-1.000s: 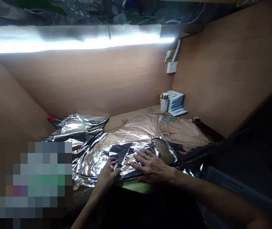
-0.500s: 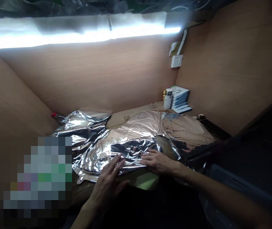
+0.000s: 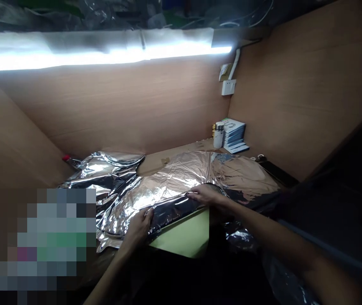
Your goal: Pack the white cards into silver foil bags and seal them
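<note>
A crumpled sheet of shiny silver foil (image 3: 181, 178) covers most of the wooden desk. My left hand (image 3: 139, 226) grips the near edge of the folded foil at the left, fingers curled over it. My right hand (image 3: 207, 195) pinches the same folded edge further right, near a dark patch in the foil. The stretch of foil between the two hands looks dark and rolled up. Beneath it a pale yellow-green surface (image 3: 184, 237) shows.
Wooden walls enclose the desk on three sides, with a strip light (image 3: 104, 53) above. A white bottle (image 3: 219, 134) and a stack of booklets (image 3: 235, 136) stand at the back right corner. A red-capped item (image 3: 67, 158) lies at the left wall. A blurred patch sits at lower left.
Both hands went from lying flat on the foil to gripping its near edge. The edge has been lifted and folded back, which uncovers more of the yellow-green surface.
</note>
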Demonstrator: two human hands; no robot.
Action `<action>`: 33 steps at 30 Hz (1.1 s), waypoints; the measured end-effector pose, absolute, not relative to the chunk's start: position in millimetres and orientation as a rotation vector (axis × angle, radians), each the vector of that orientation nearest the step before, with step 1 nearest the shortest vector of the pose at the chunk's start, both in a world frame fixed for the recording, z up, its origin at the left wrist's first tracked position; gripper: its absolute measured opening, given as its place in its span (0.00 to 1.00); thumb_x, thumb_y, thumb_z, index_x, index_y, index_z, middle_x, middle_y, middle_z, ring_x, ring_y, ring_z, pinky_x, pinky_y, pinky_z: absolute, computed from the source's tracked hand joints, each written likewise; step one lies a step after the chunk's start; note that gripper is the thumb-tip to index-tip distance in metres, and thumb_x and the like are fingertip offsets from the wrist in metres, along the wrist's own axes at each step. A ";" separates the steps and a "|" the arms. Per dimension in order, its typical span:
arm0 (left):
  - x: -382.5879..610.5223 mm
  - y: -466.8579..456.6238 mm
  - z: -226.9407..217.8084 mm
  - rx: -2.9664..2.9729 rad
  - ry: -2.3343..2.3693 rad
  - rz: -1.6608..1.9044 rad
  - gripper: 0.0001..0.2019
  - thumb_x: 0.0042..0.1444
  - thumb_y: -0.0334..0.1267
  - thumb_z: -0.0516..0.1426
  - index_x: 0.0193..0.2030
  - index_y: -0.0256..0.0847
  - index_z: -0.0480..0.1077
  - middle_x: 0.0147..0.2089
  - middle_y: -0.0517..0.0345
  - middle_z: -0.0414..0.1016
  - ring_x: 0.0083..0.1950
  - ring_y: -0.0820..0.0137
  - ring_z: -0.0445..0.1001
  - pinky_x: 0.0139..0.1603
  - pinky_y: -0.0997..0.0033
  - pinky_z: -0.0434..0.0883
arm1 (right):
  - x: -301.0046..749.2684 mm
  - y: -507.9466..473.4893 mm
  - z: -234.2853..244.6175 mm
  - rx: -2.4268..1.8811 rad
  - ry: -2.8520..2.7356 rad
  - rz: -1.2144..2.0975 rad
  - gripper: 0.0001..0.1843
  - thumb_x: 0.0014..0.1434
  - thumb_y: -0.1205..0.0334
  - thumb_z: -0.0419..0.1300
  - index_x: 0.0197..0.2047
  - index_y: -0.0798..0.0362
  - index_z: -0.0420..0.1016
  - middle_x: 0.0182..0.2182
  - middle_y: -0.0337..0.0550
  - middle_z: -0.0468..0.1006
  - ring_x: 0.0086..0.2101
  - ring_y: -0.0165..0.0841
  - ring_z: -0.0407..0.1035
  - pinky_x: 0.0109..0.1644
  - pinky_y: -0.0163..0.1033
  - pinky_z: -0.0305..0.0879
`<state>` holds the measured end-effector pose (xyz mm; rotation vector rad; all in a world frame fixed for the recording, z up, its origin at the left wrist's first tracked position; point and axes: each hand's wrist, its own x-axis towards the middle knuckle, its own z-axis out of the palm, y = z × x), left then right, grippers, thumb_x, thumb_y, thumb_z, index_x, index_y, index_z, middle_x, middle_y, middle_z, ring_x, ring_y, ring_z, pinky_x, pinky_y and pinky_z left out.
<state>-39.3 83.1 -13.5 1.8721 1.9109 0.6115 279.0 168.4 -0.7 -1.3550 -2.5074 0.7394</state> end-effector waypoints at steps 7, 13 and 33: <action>-30.7 97.6 -11.9 1.955 2.203 0.482 0.18 0.71 0.48 0.46 0.34 0.44 0.69 0.39 0.49 0.79 0.39 0.60 0.76 0.39 0.65 0.63 | 255.7 174.1 -2.1 -1.671 -2.470 0.580 0.25 0.74 0.49 0.49 0.47 0.55 0.83 0.47 0.58 0.84 0.44 0.44 0.79 0.44 0.38 0.65; -33.7 118.4 -0.5 2.070 2.155 0.274 0.15 0.71 0.43 0.47 0.40 0.40 0.70 0.38 0.42 0.78 0.43 0.53 0.77 0.44 0.60 0.64 | 248.4 169.2 -3.9 -1.787 -2.462 0.495 0.24 0.72 0.54 0.49 0.47 0.58 0.84 0.46 0.63 0.84 0.46 0.47 0.80 0.47 0.41 0.67; 38.7 73.9 42.3 1.257 0.932 0.833 0.23 0.62 0.55 0.61 0.54 0.38 0.73 0.42 0.49 0.81 0.37 0.63 0.79 0.42 0.64 0.74 | 255.4 88.2 -3.4 -0.917 -1.430 1.536 0.27 0.62 0.35 0.63 0.39 0.54 0.74 0.25 0.38 0.74 0.21 0.31 0.68 0.24 0.35 0.64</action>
